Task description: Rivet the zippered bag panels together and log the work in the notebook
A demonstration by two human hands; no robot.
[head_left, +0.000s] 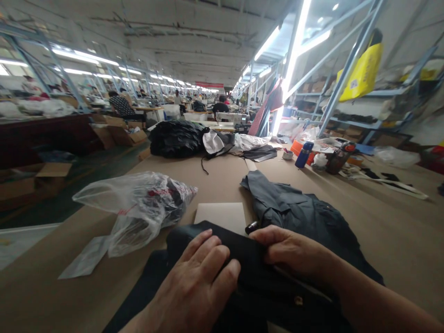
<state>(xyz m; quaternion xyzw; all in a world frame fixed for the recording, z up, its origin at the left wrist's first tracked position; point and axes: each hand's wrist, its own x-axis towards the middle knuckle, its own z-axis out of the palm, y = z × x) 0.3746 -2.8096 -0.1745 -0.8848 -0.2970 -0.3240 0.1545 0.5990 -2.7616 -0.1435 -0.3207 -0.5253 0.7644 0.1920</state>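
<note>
A black garment (251, 277) with a gold-coloured round fastener lies folded in front of me. My left hand (199, 277) rests on top of it, fingers slightly bent over the cloth near its far fold. Thumb and fingers of my right hand (291, 249) are closed on the garment's upper edge. Just beyond those fingertips is a small shiny black object (252, 227), its kind unclear. A pale flat board or sheet (222, 216) shows from behind the fold. Another dark grey garment (294, 203) lies crumpled to the right, partly behind my right arm.
A clear plastic bag (138, 208) with dark contents lies at left on the brown table (166, 164). Farther back sits a black bundle (176, 138). A blue container (304, 155) stands at right near other small items. Cardboard boxes (120, 132) are on the floor.
</note>
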